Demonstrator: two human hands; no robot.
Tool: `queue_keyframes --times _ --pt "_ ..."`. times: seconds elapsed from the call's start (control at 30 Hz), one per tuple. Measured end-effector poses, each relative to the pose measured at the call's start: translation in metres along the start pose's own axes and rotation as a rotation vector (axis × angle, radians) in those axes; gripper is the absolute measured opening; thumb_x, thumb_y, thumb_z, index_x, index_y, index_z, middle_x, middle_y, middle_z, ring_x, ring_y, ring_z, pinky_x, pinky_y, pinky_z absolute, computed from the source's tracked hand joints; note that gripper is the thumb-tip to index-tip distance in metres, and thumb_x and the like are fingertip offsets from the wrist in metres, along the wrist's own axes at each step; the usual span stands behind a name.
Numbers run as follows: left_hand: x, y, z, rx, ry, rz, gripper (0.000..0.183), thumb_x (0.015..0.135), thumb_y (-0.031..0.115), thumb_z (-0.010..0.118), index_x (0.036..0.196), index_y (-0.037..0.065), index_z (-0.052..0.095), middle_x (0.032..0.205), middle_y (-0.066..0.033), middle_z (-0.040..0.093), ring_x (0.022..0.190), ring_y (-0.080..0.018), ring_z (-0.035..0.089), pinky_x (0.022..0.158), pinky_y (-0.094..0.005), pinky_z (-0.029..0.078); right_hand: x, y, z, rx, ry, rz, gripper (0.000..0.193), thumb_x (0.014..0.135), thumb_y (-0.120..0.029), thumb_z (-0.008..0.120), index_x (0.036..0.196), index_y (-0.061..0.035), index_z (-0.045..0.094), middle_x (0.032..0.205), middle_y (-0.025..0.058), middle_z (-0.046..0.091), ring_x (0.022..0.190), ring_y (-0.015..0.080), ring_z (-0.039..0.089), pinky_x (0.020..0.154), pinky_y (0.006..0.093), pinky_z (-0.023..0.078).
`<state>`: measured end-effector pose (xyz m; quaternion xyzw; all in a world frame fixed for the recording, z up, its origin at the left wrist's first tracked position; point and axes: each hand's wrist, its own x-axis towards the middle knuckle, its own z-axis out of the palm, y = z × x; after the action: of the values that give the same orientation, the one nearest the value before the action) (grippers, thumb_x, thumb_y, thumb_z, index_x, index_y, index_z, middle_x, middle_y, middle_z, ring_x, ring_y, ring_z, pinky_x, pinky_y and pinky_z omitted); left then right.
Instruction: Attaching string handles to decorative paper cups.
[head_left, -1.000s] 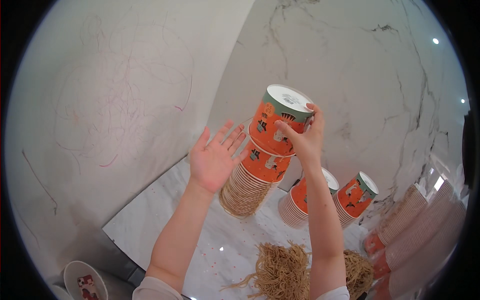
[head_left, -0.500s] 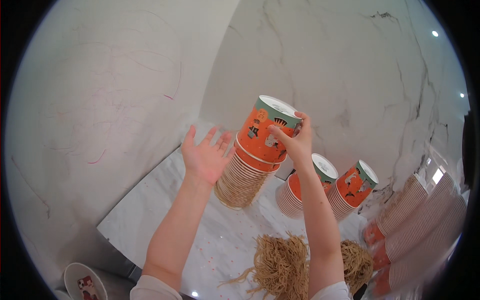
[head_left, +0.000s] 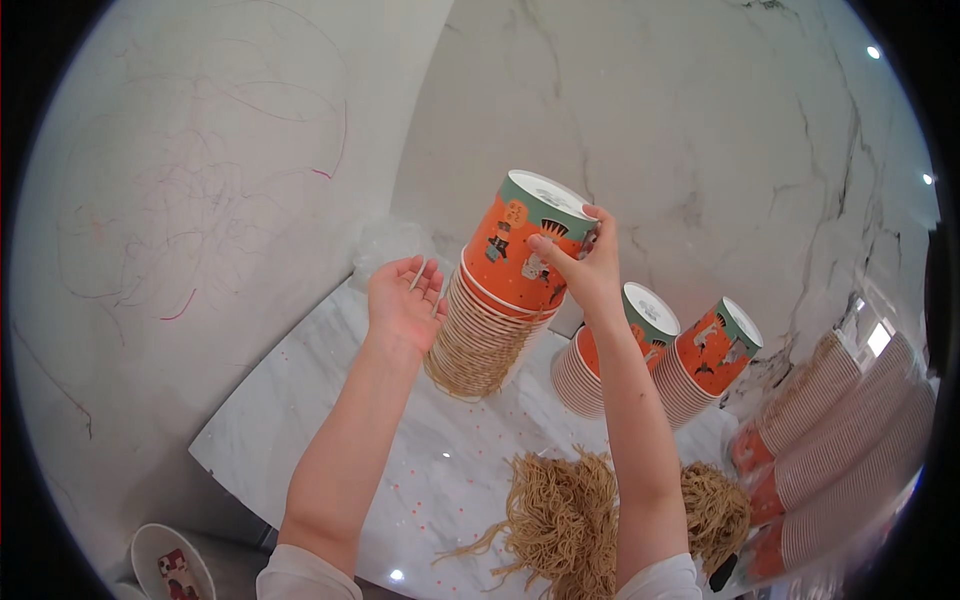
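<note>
In the middle stands a tall, tilted stack of upside-down paper cups (head_left: 520, 250), orange with a green band and a white base on top. Tan strands (head_left: 470, 370) show around its lower rims. My right hand (head_left: 585, 260) grips the top cup from the right, thumb across its printed side and fingers over the base edge. Left of the stack, my left hand (head_left: 400, 305) is palm up with half-curled fingers. A thin pale strip (head_left: 418, 273) shows at those fingers; whether it is held is unclear. Tan string (head_left: 565, 515) lies heaped beside my right forearm.
Two shorter cup stacks (head_left: 710, 350) stand right of my forearm. Plastic-wrapped cup stacks (head_left: 815, 460) lie at the far right. Another string heap (head_left: 715, 520) is at lower right. Clear plastic (head_left: 390, 245) lies behind my left hand, against the wall. A bin (head_left: 165, 565) sits lower left.
My left hand's fingers have curled from spread, and a pale strip now shows at them. My right hand keeps its grip on the top cup. The view has shifted slightly.
</note>
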<state>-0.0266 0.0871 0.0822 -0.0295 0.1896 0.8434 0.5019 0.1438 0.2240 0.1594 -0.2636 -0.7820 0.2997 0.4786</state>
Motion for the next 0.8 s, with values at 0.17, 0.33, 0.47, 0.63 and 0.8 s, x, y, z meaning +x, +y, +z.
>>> queue_keyframes --times 0.17,0.33,0.47,0.63,0.8 --pt "0.002 -0.008 0.000 0.074 -0.072 -0.061 0.024 0.089 0.026 0.057 0.110 0.014 0.056 0.121 0.0000 0.057 0.112 -0.0136 0.053 0.093 -0.0349 0.037 0.001 0.006 -0.001 -0.090 0.009 0.012 0.099 0.072 -0.040 0.089 0.141 0.0012 0.032 0.137 0.0235 0.042 0.121 0.0314 0.056 0.097 0.0398 0.052" --pt "-0.001 -0.013 0.000 0.177 -0.141 -0.045 0.036 0.089 0.028 0.057 0.123 0.014 0.055 0.134 -0.0056 0.053 0.123 -0.0172 0.050 0.100 -0.0361 0.034 0.000 0.005 -0.001 -0.126 0.020 -0.001 0.100 0.071 -0.044 0.088 0.141 0.0013 0.033 0.137 0.0238 0.042 0.122 0.0324 0.055 0.097 0.0402 0.052" --pt "-0.004 -0.019 0.002 0.236 -0.153 -0.014 0.045 0.090 0.030 0.055 0.132 0.013 0.051 0.144 -0.0102 0.047 0.132 -0.0193 0.045 0.108 -0.0382 0.029 0.002 0.006 0.000 -0.126 0.009 0.026 0.099 0.071 -0.045 0.088 0.140 0.0020 0.034 0.136 0.0239 0.043 0.121 0.0326 0.055 0.097 0.0402 0.052" --pt "-0.002 -0.022 0.003 0.235 -0.128 -0.017 0.050 0.091 0.032 0.054 0.136 0.010 0.049 0.146 -0.0101 0.045 0.134 -0.0201 0.043 0.113 -0.0408 0.024 0.004 0.012 0.001 -0.107 0.040 -0.040 0.099 0.071 -0.044 0.089 0.139 0.0032 0.035 0.135 0.0239 0.044 0.120 0.0325 0.055 0.096 0.0401 0.052" --pt "0.002 -0.026 0.001 0.284 -0.131 -0.013 0.057 0.092 0.033 0.053 0.141 0.005 0.045 0.147 -0.0091 0.045 0.136 -0.0199 0.042 0.117 -0.0433 0.020 0.002 0.015 0.004 -0.114 0.059 -0.060 0.098 0.070 -0.044 0.089 0.139 0.0019 0.035 0.133 0.0238 0.044 0.119 0.0329 0.056 0.095 0.0398 0.052"
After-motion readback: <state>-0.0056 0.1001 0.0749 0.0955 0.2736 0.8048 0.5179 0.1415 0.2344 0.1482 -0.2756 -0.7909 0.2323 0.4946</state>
